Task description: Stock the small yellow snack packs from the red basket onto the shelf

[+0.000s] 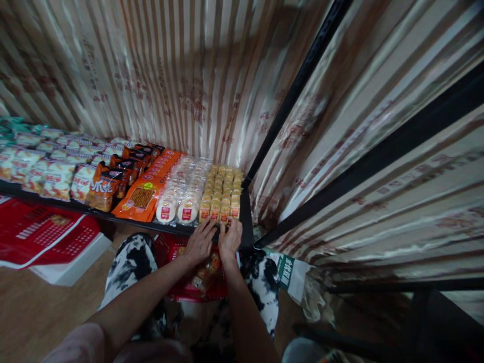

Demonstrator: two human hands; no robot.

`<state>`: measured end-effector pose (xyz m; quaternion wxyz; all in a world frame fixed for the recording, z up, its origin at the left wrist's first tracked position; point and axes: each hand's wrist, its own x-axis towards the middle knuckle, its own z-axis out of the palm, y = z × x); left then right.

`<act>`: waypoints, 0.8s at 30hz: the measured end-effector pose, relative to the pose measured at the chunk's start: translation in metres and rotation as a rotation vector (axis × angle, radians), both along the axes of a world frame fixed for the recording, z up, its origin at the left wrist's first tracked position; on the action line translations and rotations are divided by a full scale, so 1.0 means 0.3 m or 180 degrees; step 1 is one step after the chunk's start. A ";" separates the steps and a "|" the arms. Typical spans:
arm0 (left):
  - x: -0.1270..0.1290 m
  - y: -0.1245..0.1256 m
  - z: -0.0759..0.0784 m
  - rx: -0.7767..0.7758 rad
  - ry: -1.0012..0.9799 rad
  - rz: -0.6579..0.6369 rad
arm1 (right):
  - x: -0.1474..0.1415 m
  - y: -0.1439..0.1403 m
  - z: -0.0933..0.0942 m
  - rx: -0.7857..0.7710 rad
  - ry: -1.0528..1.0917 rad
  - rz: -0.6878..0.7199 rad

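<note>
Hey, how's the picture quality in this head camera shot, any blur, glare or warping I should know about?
Head view: strong wide-angle warping bends the black shelf posts and the striped curtain; the curtain looks smeared by blur and shows sheen; dim corners, darkest at lower right; the snack packets by the left hand and right hand are lit and fairly sharp.

2 bare forearms are seen, with no watch, ring or band shown on them; the left hand [199, 243] and the right hand [230, 239] are left ungloved; a pale pink short sleeve is seen at the left upper arm; trousers in a black-and-white blotched print are worn over both knees.
</note>
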<state>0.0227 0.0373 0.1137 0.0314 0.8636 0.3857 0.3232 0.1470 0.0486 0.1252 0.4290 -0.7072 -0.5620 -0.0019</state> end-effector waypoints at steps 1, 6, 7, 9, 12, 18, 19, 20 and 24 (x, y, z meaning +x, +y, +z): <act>0.001 0.000 0.005 -0.0007 0.0012 -0.0008 | 0.000 -0.001 0.001 0.0001 0.0006 0.0006; 0.019 0.014 0.040 0.0040 0.0045 -0.0086 | 0.002 -0.002 0.000 0.0019 0.0093 0.0014; 0.024 0.021 0.046 0.0069 0.0057 -0.0113 | 0.003 -0.002 -0.001 0.0037 0.0095 0.0022; 0.033 0.040 0.051 0.0121 0.0110 -0.0174 | 0.006 -0.002 -0.005 0.0074 0.0089 0.0051; 0.037 0.069 0.042 0.0164 0.0255 -0.0302 | 0.009 -0.003 -0.009 0.0080 0.0103 0.0104; 0.030 0.081 0.021 0.0206 0.0427 -0.0352 | 0.011 -0.005 -0.008 0.0097 0.0150 0.0125; 0.031 0.078 0.021 0.0206 0.0423 -0.0331 | 0.011 -0.006 -0.008 0.0114 0.0149 0.0133; 0.032 0.076 0.022 0.0196 0.0423 -0.0307 | 0.011 -0.006 -0.007 0.0127 0.0146 0.0139; 0.036 0.070 0.023 0.0142 0.0461 -0.0271 | 0.013 -0.011 -0.007 0.0181 0.0131 0.0217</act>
